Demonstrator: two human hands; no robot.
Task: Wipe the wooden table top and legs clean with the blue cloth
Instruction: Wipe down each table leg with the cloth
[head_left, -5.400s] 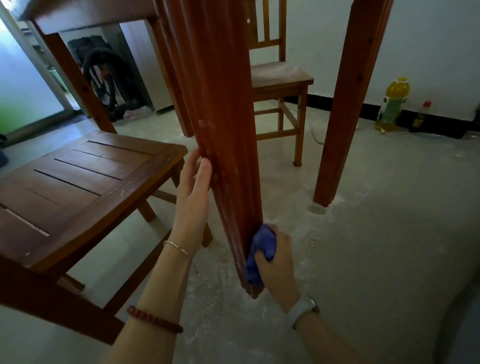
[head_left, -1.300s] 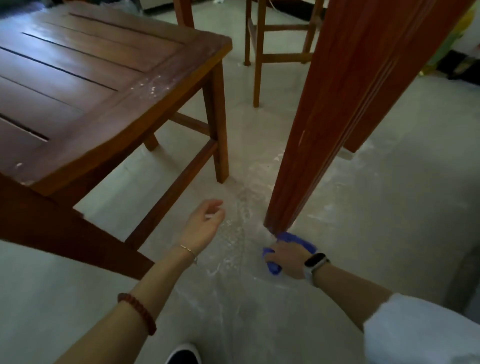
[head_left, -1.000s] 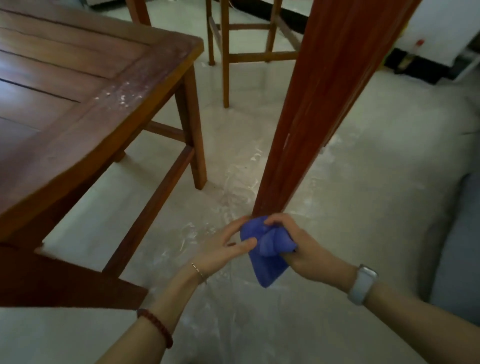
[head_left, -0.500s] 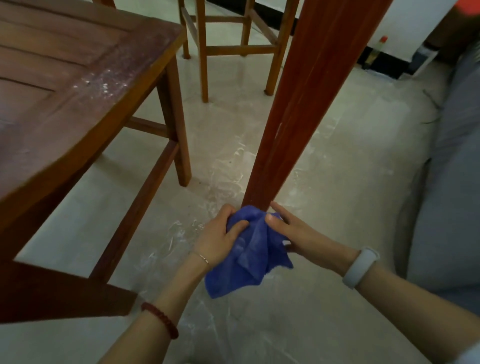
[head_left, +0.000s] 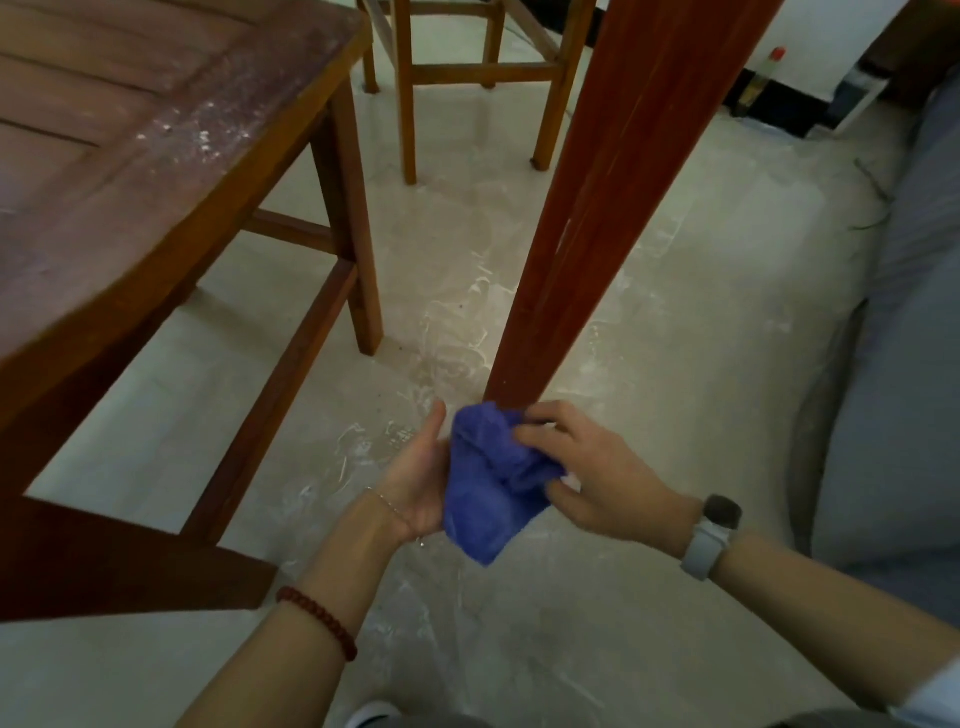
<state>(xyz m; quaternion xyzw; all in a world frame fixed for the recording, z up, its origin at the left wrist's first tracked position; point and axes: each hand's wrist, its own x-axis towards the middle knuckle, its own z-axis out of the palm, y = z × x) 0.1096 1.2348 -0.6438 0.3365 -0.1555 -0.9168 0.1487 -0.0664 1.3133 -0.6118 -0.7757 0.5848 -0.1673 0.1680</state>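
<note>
Dust is lying white on the floor (head_left: 649, 395) around the table leg (head_left: 597, 218), with a dusty wooden chair (head_left: 171, 171) crowding in at our left. We are cradling the blue cloth (head_left: 491, 493) on our left hand (head_left: 415, 483), palm up and fingers relaxed, while our right hand (head_left: 587, 478) is pinching its folds, just before the leg's foot.

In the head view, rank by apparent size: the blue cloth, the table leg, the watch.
Largest to smallest:
1. table leg
2. blue cloth
3. watch
The watch lies nearest the camera, yet looks smallest.
</note>
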